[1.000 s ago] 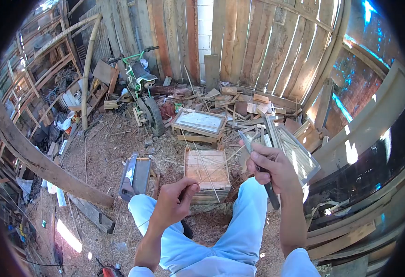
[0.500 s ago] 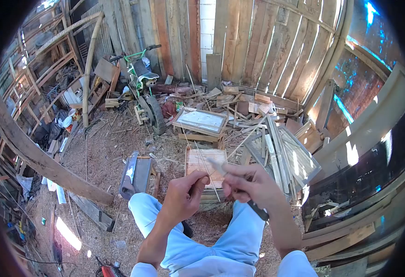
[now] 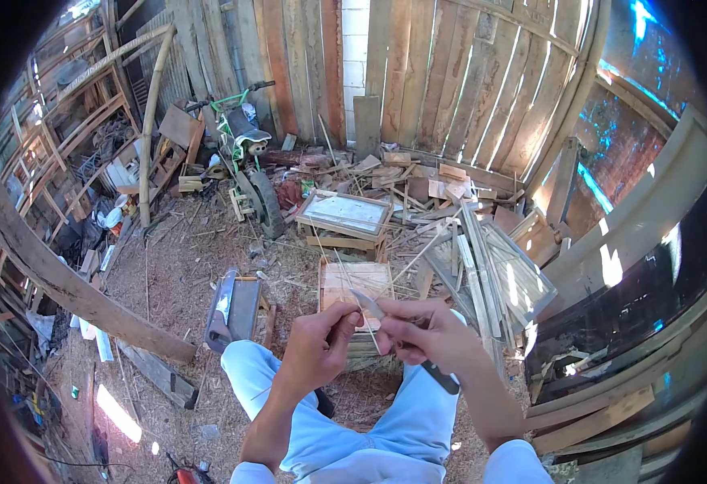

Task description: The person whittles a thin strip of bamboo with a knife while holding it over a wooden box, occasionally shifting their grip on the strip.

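Note:
My left hand (image 3: pixel 321 337) is closed, fingertips pinching a thin wooden stick (image 3: pixel 341 266) that slants up and away from me over the small wooden table. In my right hand (image 3: pixel 430 331) is a knife (image 3: pixel 442 377); its dark handle sticks out below my palm. The knife's blade (image 3: pixel 364 303) points up and left, against or very close to the stick beside my left fingertips. Exact contact is too small to make out. Both hands are above my knees, in front of the pale wooden tabletop (image 3: pixel 345 279).
A handsaw (image 3: pixel 225 300) lies on a low dark-topped stool (image 3: pixel 245 310) to the left. Beyond are a framed panel (image 3: pixel 344 213), a small green motorbike (image 3: pixel 248 137) and piled wood scraps (image 3: pixel 426 173). A slanting beam (image 3: pixel 79 278) crosses the left side.
The knife's blade has come down and left toward my left fingertips, turning from a blurred, raised position to lie at the stick. My left hand has barely moved.

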{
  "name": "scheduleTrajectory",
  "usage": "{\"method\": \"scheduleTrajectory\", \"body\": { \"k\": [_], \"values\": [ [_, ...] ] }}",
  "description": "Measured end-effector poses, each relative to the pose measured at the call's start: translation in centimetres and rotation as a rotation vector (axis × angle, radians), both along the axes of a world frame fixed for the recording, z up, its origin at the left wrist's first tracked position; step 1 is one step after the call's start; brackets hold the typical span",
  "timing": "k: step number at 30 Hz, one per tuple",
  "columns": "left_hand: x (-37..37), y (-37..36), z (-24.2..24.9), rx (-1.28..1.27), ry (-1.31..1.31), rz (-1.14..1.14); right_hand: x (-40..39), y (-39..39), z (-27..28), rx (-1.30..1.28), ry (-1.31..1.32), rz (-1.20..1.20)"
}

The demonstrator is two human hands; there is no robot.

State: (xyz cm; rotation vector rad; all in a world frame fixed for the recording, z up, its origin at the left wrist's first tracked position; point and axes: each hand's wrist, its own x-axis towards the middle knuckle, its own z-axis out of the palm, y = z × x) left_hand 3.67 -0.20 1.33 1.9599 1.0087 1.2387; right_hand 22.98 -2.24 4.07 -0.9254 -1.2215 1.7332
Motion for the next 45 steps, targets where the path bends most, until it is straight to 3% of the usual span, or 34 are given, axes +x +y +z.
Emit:
{"method": "scheduleTrajectory", "body": {
  "k": [3, 5, 9, 13, 15, 22, 31, 34, 45],
  "values": [
    [-0.6, -0.3, 0.9, 0.001, 0.096, -0.014, 1.3, 0.6, 1.0, 0.034, -0.064, -0.047],
    [-0.9, -0.4, 0.6, 0.003, 0.092, -0.03, 2.7, 1.0, 1.9, 0.012, 0.023, -0.205],
    [-1.6, -0.6, 0.3, -0.047, 0.088, -0.065, 4.3, 1.5, 3.2, 0.022, 0.069, -0.288],
    [-1.4, -0.3, -0.2, -0.046, 0.057, -0.067, 3.3, 0.7, 2.3, 0.024, 0.049, -0.232],
    [-1.1, -0.3, 0.2, -0.016, 0.081, -0.059, 1.8, 0.3, 0.9, -0.065, 0.014, -0.041],
    [-1.6, -0.3, 0.3, -0.029, 0.096, -0.076, 2.4, 1.3, 1.3, -0.086, 0.059, 0.005],
    [-1.7, -0.6, 0.5, -0.022, 0.132, -0.031, 3.3, 1.2, 2.2, -0.013, 0.065, -0.139],
    [-1.5, -0.4, 0.3, 0.043, 0.143, 0.008, 1.6, 0.4, 1.8, -0.034, -0.155, -0.025],
    [-2.0, -0.6, 0.4, 0.055, 0.171, 0.009, 5.5, 2.1, 3.0, -0.002, 0.103, -0.191]
  ]
}}
